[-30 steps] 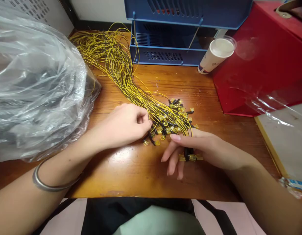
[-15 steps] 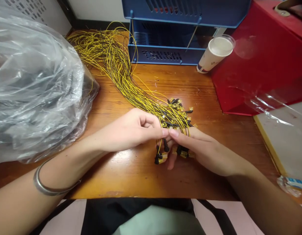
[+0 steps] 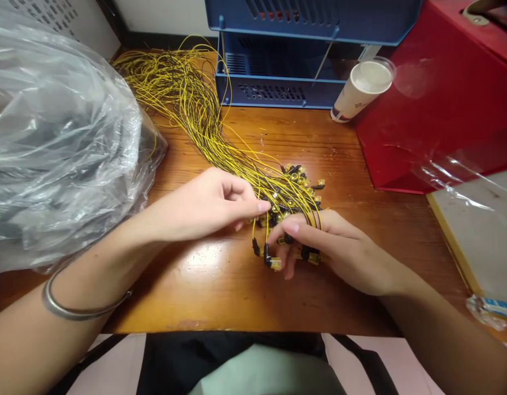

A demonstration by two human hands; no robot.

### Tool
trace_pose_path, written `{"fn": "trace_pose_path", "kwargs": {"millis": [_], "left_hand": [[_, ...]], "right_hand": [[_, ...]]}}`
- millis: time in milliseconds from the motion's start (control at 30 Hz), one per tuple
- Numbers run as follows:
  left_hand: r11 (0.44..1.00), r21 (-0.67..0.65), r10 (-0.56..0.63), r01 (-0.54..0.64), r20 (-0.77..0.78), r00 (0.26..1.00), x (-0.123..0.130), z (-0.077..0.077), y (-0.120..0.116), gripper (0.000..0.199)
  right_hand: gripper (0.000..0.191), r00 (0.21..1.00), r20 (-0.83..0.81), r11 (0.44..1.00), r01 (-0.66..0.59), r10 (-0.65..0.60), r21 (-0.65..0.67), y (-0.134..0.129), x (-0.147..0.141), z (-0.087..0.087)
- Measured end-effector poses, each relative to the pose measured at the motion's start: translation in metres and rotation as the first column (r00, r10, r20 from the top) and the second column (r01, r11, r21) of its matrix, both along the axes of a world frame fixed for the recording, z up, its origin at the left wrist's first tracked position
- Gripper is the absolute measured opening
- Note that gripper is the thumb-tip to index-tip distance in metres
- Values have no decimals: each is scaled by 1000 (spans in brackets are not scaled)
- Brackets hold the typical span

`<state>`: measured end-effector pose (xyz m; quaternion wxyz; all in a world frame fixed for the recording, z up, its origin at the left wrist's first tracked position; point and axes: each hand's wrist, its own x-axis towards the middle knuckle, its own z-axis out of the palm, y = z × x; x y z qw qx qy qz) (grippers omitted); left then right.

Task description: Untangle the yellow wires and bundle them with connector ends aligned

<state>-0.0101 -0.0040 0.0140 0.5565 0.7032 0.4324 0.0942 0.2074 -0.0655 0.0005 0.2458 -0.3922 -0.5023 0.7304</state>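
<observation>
A long bundle of thin yellow and black wires [image 3: 220, 145] runs across the wooden table from the back left. Black connectors with yellow tabs [image 3: 296, 175] cluster at its near end. My left hand [image 3: 220, 206] pinches some wires at the left edge of this end, thumb against fingertips. Two wire ends with black connectors [image 3: 267, 257] hang just below and to the right of it. My right hand [image 3: 327, 241] is closed around several wires, which pass over its index finger; connectors poke out beneath its thumb.
Clear plastic bag [image 3: 72, 148] fills the left side. Blue metal racks [image 3: 273, 90] stand at the back, beside a white paper cup [image 3: 362, 90]. To the right are a red box [image 3: 438, 109] and a pale board [image 3: 483, 236].
My left hand has moved left and slightly up, away from my right thumb. The hanging wire ends have shifted, and my right hand has barely moved.
</observation>
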Motion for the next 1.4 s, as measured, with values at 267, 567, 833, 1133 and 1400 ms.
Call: {"fn": "trace_pose_path", "kwargs": {"millis": [267, 567, 833, 1133, 1400], "left_hand": [[987, 106, 123, -119, -24, 992, 6, 7, -8, 41], [912, -406, 104, 57, 363, 926, 16, -7, -14, 37], [928, -373, 136, -7, 320, 938, 17, 0, -18, 48], [852, -494, 331, -173, 252, 909, 15, -7, -14, 29], [899, -437, 161, -27, 271, 949, 17, -3, -17, 33]], "right_hand": [[36, 1000, 31, 1000, 4, -3, -18, 2, 0, 4], [53, 997, 52, 998, -63, 64, -24, 2, -2, 1], [55, 998, -50, 998, -40, 38, -46, 4, 1, -3], [49, 953, -261, 984, -171, 155, -42, 8, 1, -6], [54, 953, -222, 972, -224, 204, -67, 6, -3, -2]]}}
